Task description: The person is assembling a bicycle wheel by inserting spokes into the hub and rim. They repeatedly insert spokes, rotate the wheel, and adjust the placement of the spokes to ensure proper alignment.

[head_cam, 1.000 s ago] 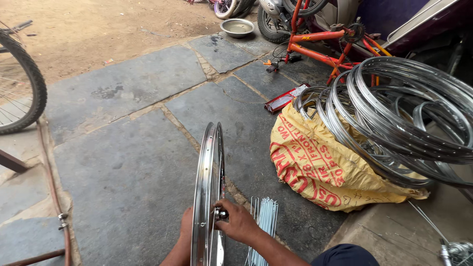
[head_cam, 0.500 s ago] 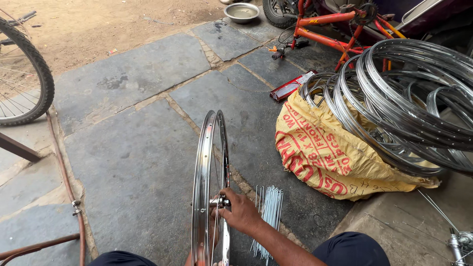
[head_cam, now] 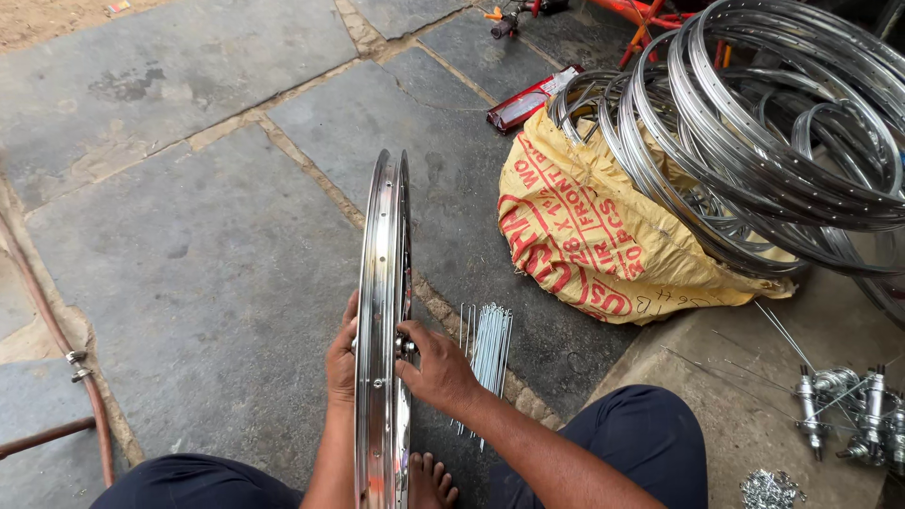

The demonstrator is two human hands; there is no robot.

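a shiny bicycle rim (head_cam: 382, 311) stands upright on edge between the person's knees, seen almost edge-on. the left hand (head_cam: 341, 358) lies against the rim's left side, fingers curled loosely onto the metal; how firmly they hold it cannot be told, since the rim hides the fingertips. the right hand (head_cam: 439, 369) sits on the other side, its fingers pinched round a small metal hub (head_cam: 405, 345) that is pressed close to the rim at about mid-height.

just to the right of the right hand's fingers, a bundle of thin spokes (head_cam: 487, 349) lies flat on the stone paving (head_cam: 189, 254). beyond the fingers and further right, a yellow sack with red print (head_cam: 589, 236) slumps on the ground, with a heap of bare chrome rims (head_cam: 764, 141) stacked on and behind it. well to the right of the fingers, loose hubs (head_cam: 853, 415) rest on a concrete ledge. below the hands, a bare foot (head_cam: 432, 481) shows beside the rim's lower part.
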